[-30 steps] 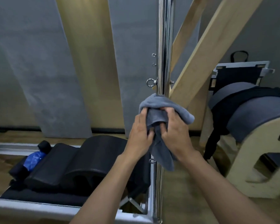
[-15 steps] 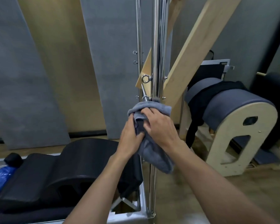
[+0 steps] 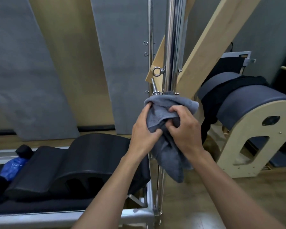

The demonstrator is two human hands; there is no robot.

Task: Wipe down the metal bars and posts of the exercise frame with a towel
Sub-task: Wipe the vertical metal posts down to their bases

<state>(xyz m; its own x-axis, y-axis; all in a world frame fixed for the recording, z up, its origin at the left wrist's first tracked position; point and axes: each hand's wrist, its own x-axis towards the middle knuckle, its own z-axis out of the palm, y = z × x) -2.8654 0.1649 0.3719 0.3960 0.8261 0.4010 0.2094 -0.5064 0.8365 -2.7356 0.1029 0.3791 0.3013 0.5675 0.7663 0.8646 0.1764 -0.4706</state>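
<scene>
Head view looks down two bare forearms that rise from the near edge toward the middle. Nearest, along the bottom left, runs the silver frame rail [image 3: 40, 217], meeting the corner where the chrome post [image 3: 173, 47] stands upright. Black arched pads [image 3: 82, 164] lie inside the rail on the left, with a blue bag [image 3: 13, 166] at their far-left end. Open wooden floor [image 3: 196, 195] lies to the right of the post, clear up to the wooden barrel [image 3: 248, 139].

Around the post, the left hand [image 3: 144, 129] and right hand [image 3: 185, 129] both curl their fingers tight on the grey towel [image 3: 165, 113], which wraps the post and hangs in a loose tail below the hands. Just above the towel's top edge, an eye ring [image 3: 156, 71] juts from the post's left side. A thinner chrome bar [image 3: 150, 30] stands just left, farther back. Slanted wooden beams [image 3: 218, 38] cross behind, then the grey wall panels [image 3: 122, 63].
</scene>
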